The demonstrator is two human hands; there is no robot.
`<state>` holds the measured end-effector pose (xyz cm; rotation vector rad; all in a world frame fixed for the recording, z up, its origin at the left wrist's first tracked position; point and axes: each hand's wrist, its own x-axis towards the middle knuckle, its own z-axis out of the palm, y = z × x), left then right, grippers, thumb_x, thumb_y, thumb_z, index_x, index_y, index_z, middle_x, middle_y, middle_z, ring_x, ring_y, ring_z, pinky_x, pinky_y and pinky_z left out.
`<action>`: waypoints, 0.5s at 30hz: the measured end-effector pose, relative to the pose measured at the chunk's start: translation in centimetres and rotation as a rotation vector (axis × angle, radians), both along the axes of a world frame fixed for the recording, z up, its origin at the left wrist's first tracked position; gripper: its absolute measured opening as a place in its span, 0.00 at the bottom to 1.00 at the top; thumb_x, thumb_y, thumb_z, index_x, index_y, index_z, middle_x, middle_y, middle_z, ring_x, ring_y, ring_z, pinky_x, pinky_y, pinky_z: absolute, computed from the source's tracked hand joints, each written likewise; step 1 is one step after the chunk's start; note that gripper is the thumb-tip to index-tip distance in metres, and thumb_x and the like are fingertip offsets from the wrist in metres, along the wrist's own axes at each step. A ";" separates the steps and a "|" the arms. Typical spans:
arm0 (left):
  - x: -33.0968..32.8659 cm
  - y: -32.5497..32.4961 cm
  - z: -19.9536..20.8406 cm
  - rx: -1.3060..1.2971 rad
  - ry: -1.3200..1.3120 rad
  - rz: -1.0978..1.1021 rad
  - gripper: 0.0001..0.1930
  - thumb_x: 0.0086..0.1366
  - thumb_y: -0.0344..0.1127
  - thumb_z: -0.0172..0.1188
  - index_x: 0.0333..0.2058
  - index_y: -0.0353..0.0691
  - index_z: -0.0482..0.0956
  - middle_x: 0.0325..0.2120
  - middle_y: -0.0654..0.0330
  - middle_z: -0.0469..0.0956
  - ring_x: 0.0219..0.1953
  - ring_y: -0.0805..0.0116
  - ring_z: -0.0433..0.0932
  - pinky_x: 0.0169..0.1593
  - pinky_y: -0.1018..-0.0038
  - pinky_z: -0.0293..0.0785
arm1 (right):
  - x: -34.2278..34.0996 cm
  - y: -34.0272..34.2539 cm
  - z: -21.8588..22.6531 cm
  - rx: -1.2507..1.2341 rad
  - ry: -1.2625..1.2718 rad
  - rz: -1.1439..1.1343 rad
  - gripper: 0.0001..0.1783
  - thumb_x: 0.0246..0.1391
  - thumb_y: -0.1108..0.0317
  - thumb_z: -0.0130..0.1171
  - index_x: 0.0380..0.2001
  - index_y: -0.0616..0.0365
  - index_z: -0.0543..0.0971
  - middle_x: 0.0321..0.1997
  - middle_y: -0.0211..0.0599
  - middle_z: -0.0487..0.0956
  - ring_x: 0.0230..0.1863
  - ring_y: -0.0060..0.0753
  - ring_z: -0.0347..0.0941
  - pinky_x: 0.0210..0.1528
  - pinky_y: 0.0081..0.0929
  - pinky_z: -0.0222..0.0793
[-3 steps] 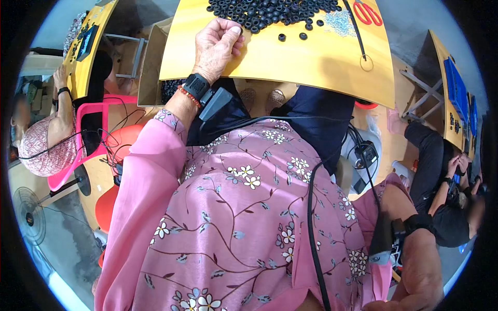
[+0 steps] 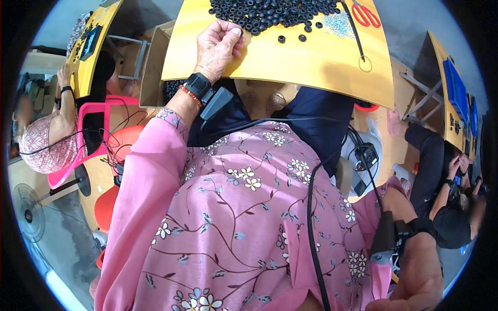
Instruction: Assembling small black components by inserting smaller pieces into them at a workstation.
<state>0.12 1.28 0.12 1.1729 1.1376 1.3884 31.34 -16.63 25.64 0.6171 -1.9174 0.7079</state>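
Note:
Over the near left part of the yellow table (image 2: 290, 62), my left hand (image 2: 220, 44) is closed, thumb pressed against the fingers. It sits at the near edge of a pile of small black rings (image 2: 275, 13). A dark bit shows at its fingertips, but I cannot make out what it is. My right hand (image 2: 415, 282) is raised close to my body at the lower right, away from the table. Its fingers run past the lower edge of the picture, so whether it holds anything is hidden.
Right of the pile lie pale blue beads (image 2: 340, 25), red-handled scissors (image 2: 366, 14) and a black strip (image 2: 354, 31) ending in a thin loop. Black cables hang across my front. A co-worker sits at left by a pink chair (image 2: 93, 109), another at right near blue trays (image 2: 456, 90).
The whole view has shifted slightly. My right wrist and hand have turned a little; my left hand keeps its pinch beside the black rings.

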 end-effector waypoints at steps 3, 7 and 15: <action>1.1 0.3 -0.1 0.025 -0.065 -0.014 0.04 0.69 0.30 0.60 0.38 0.35 0.76 0.27 0.60 0.80 0.25 0.77 0.77 0.26 0.81 0.75 | 0.8 -1.4 -0.4 0.103 -0.047 -0.105 0.06 0.45 0.78 0.57 0.20 0.66 0.81 0.19 0.41 0.80 0.20 0.35 0.79 0.18 0.23 0.75; 1.3 0.0 -0.1 0.025 0.013 0.012 0.04 0.69 0.29 0.60 0.36 0.35 0.77 0.27 0.60 0.80 0.25 0.77 0.77 0.26 0.80 0.75 | -0.2 -1.9 -1.0 0.093 -0.074 -0.160 0.06 0.44 0.77 0.57 0.18 0.66 0.80 0.19 0.41 0.80 0.20 0.33 0.79 0.18 0.23 0.74; 1.0 0.5 -0.7 0.033 0.044 -0.019 0.06 0.69 0.33 0.60 0.39 0.36 0.77 0.28 0.61 0.80 0.27 0.77 0.77 0.30 0.80 0.77 | 0.9 -3.4 -0.4 0.178 0.031 -0.120 0.06 0.43 0.76 0.58 0.17 0.65 0.80 0.19 0.40 0.79 0.20 0.32 0.79 0.18 0.23 0.73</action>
